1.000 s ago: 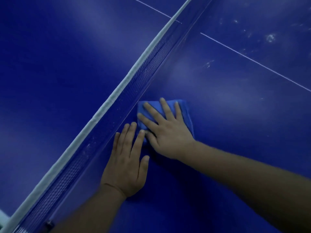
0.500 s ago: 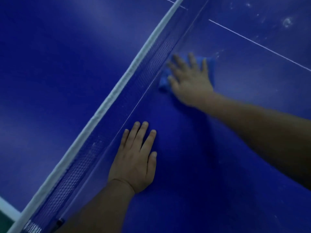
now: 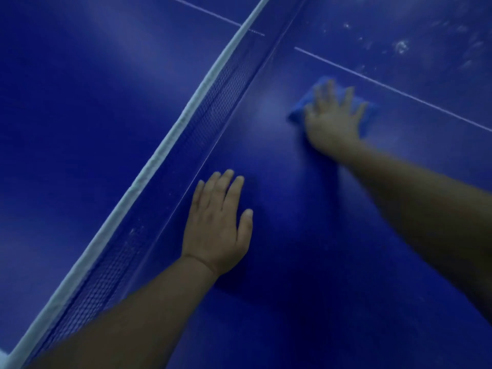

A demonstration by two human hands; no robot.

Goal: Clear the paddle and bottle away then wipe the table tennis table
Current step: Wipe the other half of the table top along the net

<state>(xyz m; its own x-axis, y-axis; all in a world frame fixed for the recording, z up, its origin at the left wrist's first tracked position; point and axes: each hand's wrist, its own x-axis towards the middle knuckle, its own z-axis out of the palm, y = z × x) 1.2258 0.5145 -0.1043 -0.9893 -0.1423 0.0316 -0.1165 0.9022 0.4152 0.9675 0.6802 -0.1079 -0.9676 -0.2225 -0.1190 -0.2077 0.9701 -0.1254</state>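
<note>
the net (image 3: 170,166) runs diagonally from the lower left of the frame to the top centre, its white top band above dark mesh, splitting the blue table (image 3: 292,262) in two. a thin white line (image 3: 394,87) crosses the table in the upper right, and pale smudges (image 3: 400,46) speckle the surface beyond it, in the upper right corner.

the left hand (image 3: 217,225) lies flat on the table at centre frame, just beside the foot of the net, its grip spread with fingers straight and close together, holding nothing. the right hand (image 3: 332,115) is at upper right of centre, its grip spread wide, fingers straight and pressing down on a blue cloth (image 3: 300,111). the cloth sits on the table just below the white line, well apart from the left hand.

the right hand and the cloth are blurred, and most of the cloth is covered by the hand; only its edges show. both forearms are cut off by the lower and right edges of the frame.
</note>
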